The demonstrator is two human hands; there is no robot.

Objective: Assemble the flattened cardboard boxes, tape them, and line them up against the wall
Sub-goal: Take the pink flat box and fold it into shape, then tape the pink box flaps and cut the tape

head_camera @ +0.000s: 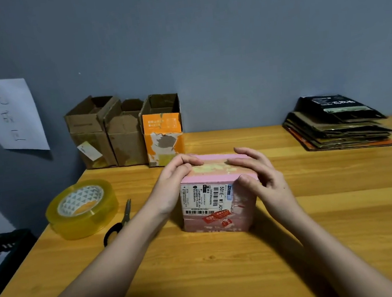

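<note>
Pink box (218, 194) stands on the wooden surface (295, 246) between the two hands, its top flaps folded down with a strip of tape along the seam. The left hand (176, 174) curls over the top left edge, its fingers (191, 160) bent onto the taped seam; the right hand (257, 171) lies on the top right corner, fingers (241, 162) gently bent and pressing, thumb down the near face.

As I judge it, the seam is being smoothed. Uneven pressure could cave the flaps inward or leave the tape wrinkled and half-stuck, so the seam might lift once the box is moved. A push off centre could also slide the light box across the smooth surface.

Beyond the left fingers, three open boxes (126, 133) stand in a row touching the wall (228, 49); the free stretch of wall lies beyond the right fingers, before the stack of flattened cardboard (338, 125) well off to the right. Left of the left hand lie the tape roll (82, 208) and scissors (118, 224), close to the surface's left edge. Open room is widest nearer than both hands.
</note>
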